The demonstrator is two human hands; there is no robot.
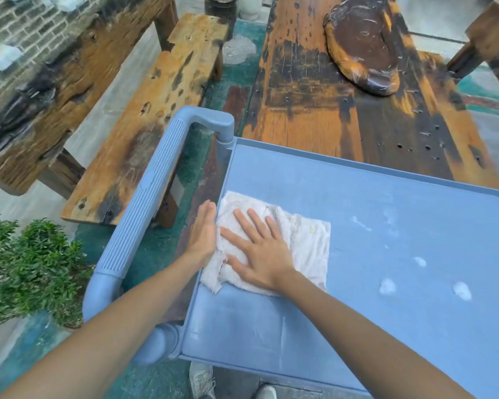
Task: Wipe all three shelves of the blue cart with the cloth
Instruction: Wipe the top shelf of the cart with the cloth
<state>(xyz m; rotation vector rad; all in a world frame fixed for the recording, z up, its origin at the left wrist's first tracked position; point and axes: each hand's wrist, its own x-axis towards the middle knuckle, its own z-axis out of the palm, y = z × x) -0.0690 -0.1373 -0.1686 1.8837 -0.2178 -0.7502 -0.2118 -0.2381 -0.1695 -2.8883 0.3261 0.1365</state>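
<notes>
The blue cart's top shelf (372, 203) fills the lower right of the head view; the two lower shelves are hidden under it. A white cloth (306, 243) lies flat near the shelf's left edge. My right hand (260, 249) presses flat on the cloth with its fingers spread. My left hand (203, 234) rests edge-on against the cloth's left side, along the shelf rim, fingers straight and together. White dusty smudges (421, 262) mark the shelf to the right of the cloth.
The cart's ribbed blue handle (147, 197) curves along the left. A weathered wooden table (329, 110) with a dark wooden slab (363, 44) stands behind the cart. A wooden bench (144, 116) is at left, a green shrub (26, 263) at lower left.
</notes>
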